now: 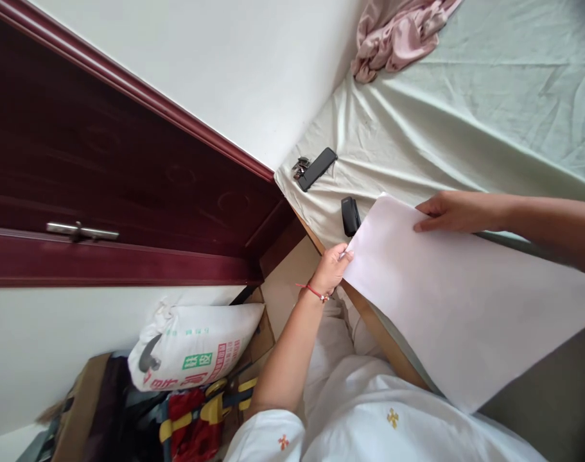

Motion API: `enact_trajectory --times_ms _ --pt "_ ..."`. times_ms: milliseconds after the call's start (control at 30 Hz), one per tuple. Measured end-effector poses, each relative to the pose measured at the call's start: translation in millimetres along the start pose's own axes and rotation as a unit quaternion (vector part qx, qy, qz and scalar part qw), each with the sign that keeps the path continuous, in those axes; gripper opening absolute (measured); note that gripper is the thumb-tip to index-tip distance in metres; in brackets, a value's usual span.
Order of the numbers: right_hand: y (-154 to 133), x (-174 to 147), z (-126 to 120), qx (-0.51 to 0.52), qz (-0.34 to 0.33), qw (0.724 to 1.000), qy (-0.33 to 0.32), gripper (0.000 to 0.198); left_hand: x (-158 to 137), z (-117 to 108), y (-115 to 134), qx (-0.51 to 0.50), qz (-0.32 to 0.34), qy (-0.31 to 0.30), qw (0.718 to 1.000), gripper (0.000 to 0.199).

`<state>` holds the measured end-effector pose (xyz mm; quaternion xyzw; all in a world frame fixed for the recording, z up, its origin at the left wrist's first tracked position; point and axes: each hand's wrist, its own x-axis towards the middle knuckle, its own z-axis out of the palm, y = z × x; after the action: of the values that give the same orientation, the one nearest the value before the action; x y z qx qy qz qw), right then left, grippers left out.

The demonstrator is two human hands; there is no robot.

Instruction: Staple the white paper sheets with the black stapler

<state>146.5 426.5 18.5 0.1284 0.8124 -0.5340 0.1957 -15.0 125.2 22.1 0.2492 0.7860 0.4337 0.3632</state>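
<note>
A large white sheet of paper (pixel 431 289) is held at an angle over the bed's edge. My left hand (pixel 331 268), a red string bracelet at its wrist, pinches the sheet's near left corner. Along the upper edge my right hand (pixel 449 212) grips the same sheet between thumb and fingers. Just past the left corner lies a black stapler (pixel 350 216) on the bed. Farther back, a black phone (pixel 317 169) rests beside a small bunch of keys (pixel 300 168).
The pale green sheet (pixel 485 96) on the bed is wrinkled, with a crumpled pink cloth (pixel 398 38) at the back. To the left is a dark red door (pixel 128 160) with a metal bolt (pixel 83 231). A stuffed white sack (pixel 191 353) stands below it.
</note>
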Motion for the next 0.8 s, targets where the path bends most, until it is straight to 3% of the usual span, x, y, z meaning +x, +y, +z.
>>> enact_trajectory --times_ms 133,233,333,433,800 --pt "-6.0 -13.1 7.9 -0.070 0.021 0.994 0.078 0.047 4.4 2.8 8.4 0.105 0.050 -0.047 0.992 0.035" --pt "-2.8 -24.1 16.9 -0.096 0.044 0.988 0.116 0.045 10.2 6.5 13.6 0.062 0.037 -0.052 0.996 0.026" --pt "4.0 -27.2 22.1 -0.094 0.082 0.982 0.142 0.043 16.3 7.8 13.4 0.004 -0.006 0.018 1.000 0.015" --pt "7.9 -21.6 20.2 -0.075 0.115 0.977 0.163 0.040 21.0 6.4 9.9 0.011 -0.022 0.083 0.996 0.016" --pt "0.7 -19.1 9.9 0.022 0.168 0.966 0.195 0.040 33.9 7.2 -7.6 0.023 0.006 0.188 0.982 0.021"
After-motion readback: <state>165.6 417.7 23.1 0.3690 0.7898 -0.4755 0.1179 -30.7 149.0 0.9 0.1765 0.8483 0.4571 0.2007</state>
